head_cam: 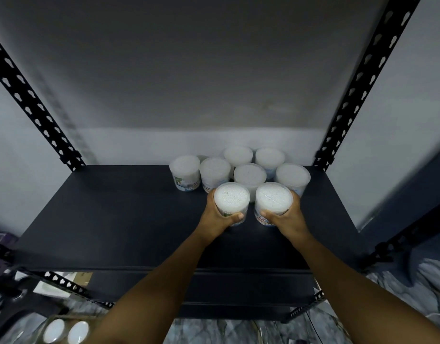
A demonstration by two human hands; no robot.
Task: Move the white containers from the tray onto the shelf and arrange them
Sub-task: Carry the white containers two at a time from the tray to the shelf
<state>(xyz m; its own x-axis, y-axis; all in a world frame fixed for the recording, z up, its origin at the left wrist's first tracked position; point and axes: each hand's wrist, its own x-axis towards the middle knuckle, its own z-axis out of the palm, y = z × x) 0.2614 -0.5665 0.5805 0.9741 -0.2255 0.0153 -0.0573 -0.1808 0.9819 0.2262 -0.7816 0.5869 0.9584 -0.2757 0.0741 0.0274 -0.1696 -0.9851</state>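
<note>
Each hand grasps one white container: the left hand (220, 214) wraps the left container (231, 197) with its thumb across the front, and the right hand (287, 216) grips the right container (274, 197) the same way, both at the front of the cluster already on the shelf (109, 219). Six more containers (250, 175) stand packed behind in rough rows, touching or nearly so; two others (66, 331) remain low at the left edge of view, in what looks like the tray, though it is blurred. The likely trouble is a nudge: pushing the held pair in too hard could knock the tightly packed ones behind out of line or tip one, and the smooth round walls might slip in the fingers on release. The shelf is a dark, flat, matte board on black slotted uprights (362, 78), backed by a plain pale wall (214, 70), with a marbled floor (412, 286) below
</note>
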